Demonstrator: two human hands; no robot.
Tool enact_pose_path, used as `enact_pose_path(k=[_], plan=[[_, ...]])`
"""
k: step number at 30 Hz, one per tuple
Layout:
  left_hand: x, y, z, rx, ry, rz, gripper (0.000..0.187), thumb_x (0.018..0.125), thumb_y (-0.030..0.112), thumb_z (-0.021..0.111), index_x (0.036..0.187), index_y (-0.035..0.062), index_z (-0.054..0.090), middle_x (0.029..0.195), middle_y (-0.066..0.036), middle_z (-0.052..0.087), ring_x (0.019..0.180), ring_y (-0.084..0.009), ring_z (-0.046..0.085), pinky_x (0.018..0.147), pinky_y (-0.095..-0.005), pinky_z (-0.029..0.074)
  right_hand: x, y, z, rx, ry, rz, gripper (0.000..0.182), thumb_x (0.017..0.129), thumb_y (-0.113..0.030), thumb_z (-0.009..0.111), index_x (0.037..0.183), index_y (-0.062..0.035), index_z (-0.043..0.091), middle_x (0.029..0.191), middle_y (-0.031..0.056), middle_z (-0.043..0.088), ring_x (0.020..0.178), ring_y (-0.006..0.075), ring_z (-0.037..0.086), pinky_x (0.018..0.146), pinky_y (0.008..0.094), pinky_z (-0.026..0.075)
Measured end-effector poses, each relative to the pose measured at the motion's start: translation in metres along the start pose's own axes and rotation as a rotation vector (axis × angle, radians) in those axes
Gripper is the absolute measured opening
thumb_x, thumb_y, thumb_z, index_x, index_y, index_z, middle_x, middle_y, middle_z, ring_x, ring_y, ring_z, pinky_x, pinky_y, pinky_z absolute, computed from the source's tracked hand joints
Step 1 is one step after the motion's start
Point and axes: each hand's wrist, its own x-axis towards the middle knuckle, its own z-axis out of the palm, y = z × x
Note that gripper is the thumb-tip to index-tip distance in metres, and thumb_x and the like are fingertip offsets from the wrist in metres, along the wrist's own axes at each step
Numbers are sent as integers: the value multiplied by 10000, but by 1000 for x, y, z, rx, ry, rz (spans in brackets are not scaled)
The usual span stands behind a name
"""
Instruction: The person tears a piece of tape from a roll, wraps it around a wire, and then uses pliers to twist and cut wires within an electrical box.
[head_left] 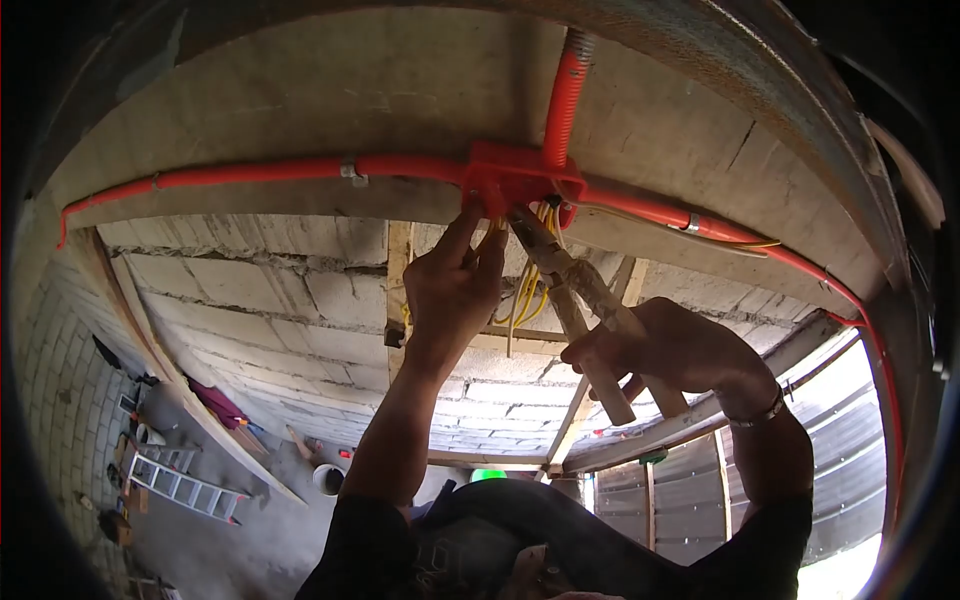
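An orange junction box (pixel 515 172) is fixed to the concrete overhead, with yellow and white wires (pixel 527 295) hanging out of its underside. My left hand (pixel 455 285) reaches up to the box's lower left edge, thumb and fingers closed together; what they pinch there is hidden. In my right hand (pixel 665 345) is a pair of pliers (pixel 575 275) with pale, worn handles. The pliers slant up to the left, their jaws at the bottom of the box close to the left fingertips and the wires. Whether the jaws grip a wire is too dark to see.
Orange conduit (pixel 270 172) runs left and right from the box, held by metal clips (pixel 352 172); a corrugated conduit (pixel 566 100) enters from above. Far below, an aluminium ladder (pixel 187 488) and a bucket (pixel 327 479) stand on the floor. A block wall (pixel 250 285) lies behind.
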Motion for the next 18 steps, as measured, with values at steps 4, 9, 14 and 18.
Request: enact_pose_path(k=[4,9,14,18], plan=[[0,-1,-2,27,18,113,385,839,107,666,1217,84,597,450,-6,381,396,-46,371,420,-206,313,2,-3,-3,-66,30,-13,497,930,-486,499,1016,-25,662,753,94,652,741,179,641,656,343,513],[1,-4,-2,-9,9,147,385,836,91,670,1213,77,596,456,-9,396,403,-45,382,419,-200,310,-4,-17,1,-161,143,78,504,877,-500,546,899,-12,669,692,125,640,686,201,637,640,356,500],[1,-7,0,-45,18,154,359,824,80,685,1176,71,611,463,-12,399,403,-39,369,419,-195,301,-3,-11,8,-325,195,94,485,848,-482,581,817,-3,656,661,132,641,633,213,642,609,361,500],[-5,-8,6,-69,52,143,340,819,77,694,1150,65,620,466,-2,394,402,-28,344,408,-202,294,-10,-4,7,-199,228,124,440,849,-440,596,811,-6,661,667,116,653,656,196,660,607,344,521]])
